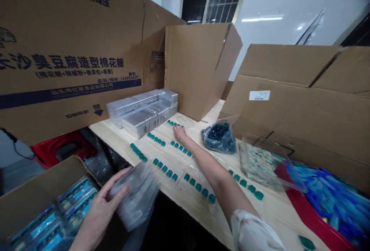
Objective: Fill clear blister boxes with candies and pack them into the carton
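Note:
My left hand (101, 208) grips a stack of clear plastic boxes (135, 195), held off the table's front edge and blurred by motion. My right hand (180, 133) reaches far across the table, its fingers drawn together beside a short row of teal pieces (171, 122). Whatever lies between those fingertips is too small to make out. Around my right arm, more rows of teal pieces (165, 169) lie on clear plastic sheets or trays, several pieces to a row. Another row of teal pieces (243, 183) is to the right of the forearm.
Stacked clear plastic boxes (147, 110) stand at the back left. A bag of dark teal pieces (219, 137), a clear bin of small pale pieces (257, 158) and a red tub (306, 212) of blue packets line the right. Large cartons (199, 66) wall the back; an open carton (37, 189) holds packed boxes.

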Tool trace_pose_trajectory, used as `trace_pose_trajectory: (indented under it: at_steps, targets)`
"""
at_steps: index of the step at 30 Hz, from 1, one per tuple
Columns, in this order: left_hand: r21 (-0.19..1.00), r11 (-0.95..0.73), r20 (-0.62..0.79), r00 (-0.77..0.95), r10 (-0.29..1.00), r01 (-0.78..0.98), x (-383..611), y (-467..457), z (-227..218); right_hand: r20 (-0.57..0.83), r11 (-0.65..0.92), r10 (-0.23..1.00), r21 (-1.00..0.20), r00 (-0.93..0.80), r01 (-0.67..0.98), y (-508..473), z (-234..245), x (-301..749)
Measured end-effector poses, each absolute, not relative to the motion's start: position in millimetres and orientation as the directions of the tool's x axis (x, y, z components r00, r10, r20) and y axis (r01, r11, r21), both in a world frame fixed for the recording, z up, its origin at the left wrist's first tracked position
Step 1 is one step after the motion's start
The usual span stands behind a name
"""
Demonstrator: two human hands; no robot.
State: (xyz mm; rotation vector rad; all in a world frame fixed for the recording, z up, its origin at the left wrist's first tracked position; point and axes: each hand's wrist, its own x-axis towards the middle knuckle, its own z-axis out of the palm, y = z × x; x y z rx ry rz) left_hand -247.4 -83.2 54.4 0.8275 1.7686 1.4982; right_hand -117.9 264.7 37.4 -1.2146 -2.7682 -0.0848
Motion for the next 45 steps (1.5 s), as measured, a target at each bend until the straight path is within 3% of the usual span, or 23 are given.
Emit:
trace_pose_trajectory:
  at_steps: [7,10,13,18,21,23,28,35,45]
  targets:
    - [0.992,0.123,-0.081,-0.571,0.817,0.036,-241,-81,64,0.125,0.715,0.682,0.094,-0.721,0.693,198,70,-64]
    - [0.992,0.124,-0.081,-0.574,0.815,0.035,-239,-79,66,0.196,0.767,0.576,0.205,-0.793,0.608,136,55,-15]
    - [0.994,0.1,-0.059,-0.558,0.828,0.044,-237,-75,66,0.187,0.758,0.567,0.263,-0.802,0.597,83,31,25]
    - [0.998,0.055,-0.039,-0.497,0.867,0.017,-230,-63,62,0.184,0.745,0.634,0.114,-0.751,0.657,91,34,28]
    - [0.999,0.037,-0.02,-0.477,0.879,0.026,-227,-57,57,0.191,0.653,0.736,0.051,-0.649,0.755,158,55,-8]
    - [0.999,0.039,-0.018,-0.47,0.883,0.035,-227,-54,54,0.113,0.527,0.844,0.008,-0.524,0.85,212,63,-39]
    - [0.996,0.05,-0.004,-0.502,0.865,0.079,-234,-55,51,0.107,0.42,0.904,-0.056,-0.413,0.906,307,47,-96]
    - [0.991,0.098,-0.03,-0.553,0.833,0.094,-244,-62,53,0.153,0.458,0.889,-0.278,-0.432,0.844,332,16,-84]
    - [1.0,0.007,0.006,-0.495,0.869,0.025,-226,-46,68,0.341,0.529,0.848,-0.581,-0.405,0.619,272,45,-41]
